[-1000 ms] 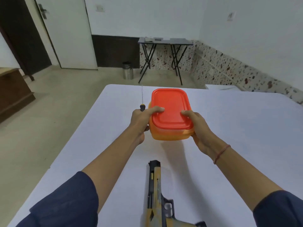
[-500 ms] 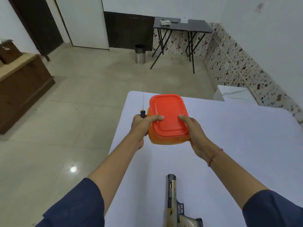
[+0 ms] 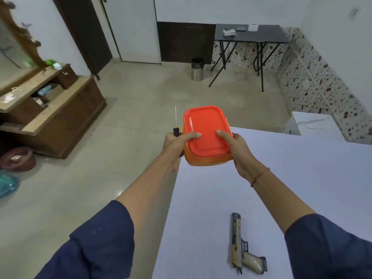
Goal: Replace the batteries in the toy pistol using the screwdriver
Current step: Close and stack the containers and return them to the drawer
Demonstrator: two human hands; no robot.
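Observation:
An orange plastic box with a red lid [image 3: 205, 129] is held in the air between both hands, over the left edge of the white table [image 3: 291, 188]. My left hand [image 3: 177, 143] grips its left side, thumb on the lid, and also holds a thin screwdriver [image 3: 175, 125] whose shaft points away from me. My right hand [image 3: 237, 150] grips the right side with its thumb on the lid. The tan and black toy pistol [image 3: 240, 250] lies flat on the table near me, barrel pointing away. The box's contents are hidden.
Left of the table is open tiled floor, with a wooden cabinet [image 3: 52, 109] further left. A steel bin [image 3: 197, 69] and a dark folding table [image 3: 251, 37] stand at the far wall. A white block [image 3: 310, 123] sits beyond the table's far edge.
The view has swung left and down, so the box now hangs over the table's left edge. Both hands keep the same hold on it. The pistol lies where it was.

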